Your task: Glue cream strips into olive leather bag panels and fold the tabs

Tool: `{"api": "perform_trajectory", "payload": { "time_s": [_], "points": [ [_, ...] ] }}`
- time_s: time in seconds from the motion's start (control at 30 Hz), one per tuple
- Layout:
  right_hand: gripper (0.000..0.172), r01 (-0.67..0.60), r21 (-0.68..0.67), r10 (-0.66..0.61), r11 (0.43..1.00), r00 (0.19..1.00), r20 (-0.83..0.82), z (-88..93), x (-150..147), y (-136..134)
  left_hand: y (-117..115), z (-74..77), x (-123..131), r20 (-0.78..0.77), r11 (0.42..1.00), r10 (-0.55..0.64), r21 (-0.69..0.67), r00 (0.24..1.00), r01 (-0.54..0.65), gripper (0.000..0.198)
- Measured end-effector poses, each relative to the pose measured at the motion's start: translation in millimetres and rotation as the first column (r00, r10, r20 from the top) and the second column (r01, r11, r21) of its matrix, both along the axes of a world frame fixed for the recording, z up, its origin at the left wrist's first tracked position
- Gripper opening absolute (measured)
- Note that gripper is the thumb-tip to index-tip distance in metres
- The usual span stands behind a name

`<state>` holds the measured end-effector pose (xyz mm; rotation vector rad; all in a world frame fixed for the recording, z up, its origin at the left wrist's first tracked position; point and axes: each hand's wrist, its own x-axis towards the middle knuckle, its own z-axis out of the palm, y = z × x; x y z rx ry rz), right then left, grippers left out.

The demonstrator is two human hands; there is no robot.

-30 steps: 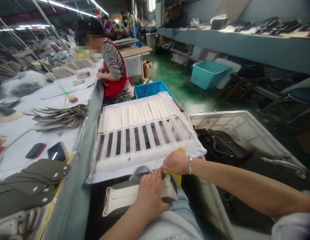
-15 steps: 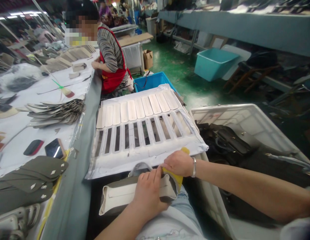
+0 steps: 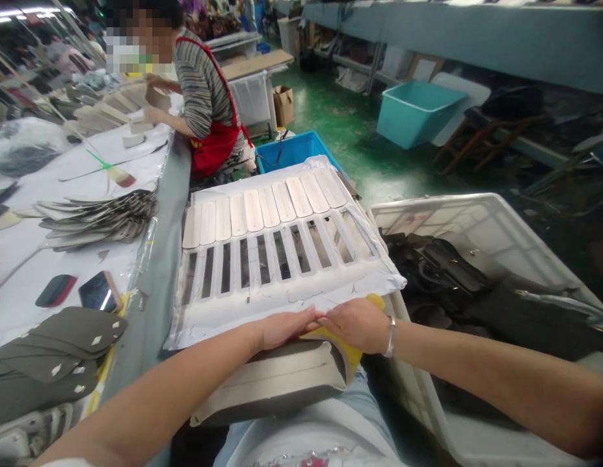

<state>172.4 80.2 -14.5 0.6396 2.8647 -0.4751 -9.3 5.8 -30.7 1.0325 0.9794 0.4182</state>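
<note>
**Left hand [image 3: 285, 327] and right hand [image 3: 360, 325] met over a yellow piece [image 3: 354, 357]**

The left arm [image 3: 169, 383] came in from the bottom left corner and sloped up to the middle. The left hand was flat and low, its back up, and its fingers lay straight and close together, pointing right. The right arm [image 3: 486, 360] came in from the right edge, with a shiny bracelet [image 3: 390, 336] on the wrist. The right hand was bent over the yellow piece, and its fingers pointed left. The fingertips of the two hands touched just below the middle of the frame.

The grey and cream bag piece [image 3: 282, 379] lay on its side at the bottom middle, over the person's lap. The yellow piece curved around its right end.

I could not tell if either hand was pinching anything, because the palms and thumbs were hidden. The left arm covered part of the bag piece's left side. The left hand covered some of its top edge.

Above the hands, a white board with slots [image 3: 223, 308] held a row of cream strips [image 3: 255, 209]. In the upper left, a co-worker in a red apron [image 3: 218, 146] held something too blurry to name. The top of that person's head was cut off. Dark bags [image 3: 450, 263] on the right were piled up and hard to tell apart.
</note>
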Motion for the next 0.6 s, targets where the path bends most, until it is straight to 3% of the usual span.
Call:
{"api": "perform_trajectory", "payload": {
  "time_s": [0.1, 0.4, 0.6],
  "points": [
    [0.053, 0.038, -0.007, -0.038, 0.999, 0.999, -0.01, -2.7, 2, -4, -3, -7.5, 2, 0.154, 0.994, 0.011, -0.107, 0.988, 0.006, 0.065],
    [0.047, 0.076, -0.01, -0.076, 0.997, 0.996, -0.047, -10.7, -2, -14, -5, -4.2, -11, -0.182, 0.981, -0.071, 0.163, 0.981, 0.102, 0.055],
    [0.045, 0.155, -0.012, -0.155, 0.988, 0.985, -0.081, -19.8, 5, -24, -4, -4.5, -6, -0.102, 0.946, -0.147, 0.276, 0.984, 0.17, 0.044]
  ]
}}
